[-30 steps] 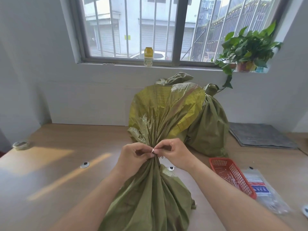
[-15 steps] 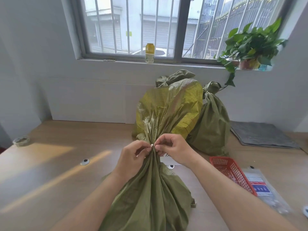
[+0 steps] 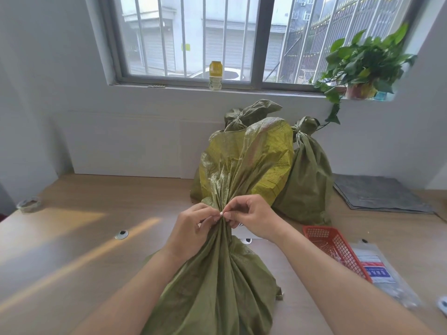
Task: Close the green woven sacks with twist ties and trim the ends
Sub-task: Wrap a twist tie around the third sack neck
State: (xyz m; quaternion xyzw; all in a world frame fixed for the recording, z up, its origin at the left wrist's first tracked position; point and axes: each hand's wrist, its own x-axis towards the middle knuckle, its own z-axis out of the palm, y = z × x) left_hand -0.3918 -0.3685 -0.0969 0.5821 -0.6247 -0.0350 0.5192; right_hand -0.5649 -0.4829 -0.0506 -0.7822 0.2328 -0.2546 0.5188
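Three green woven sacks shared the wooden table [image 3: 72, 238]. The sack in hand [image 3: 217, 286] lay at the middle of the near edge with its neck gathered upright. Two tied sacks [image 3: 307, 180] stood behind it toward the far edge. A red basket [image 3: 336, 247] sat to its right, by the near edge. Both hands were curled at the neck, the left hand [image 3: 191, 228] and right hand [image 3: 251, 218] each pinching the white twist tie [image 3: 221, 213]. To do this well, I judged, the gathers should be squeezed tight and the ends wound fully round each other, close against the fabric.
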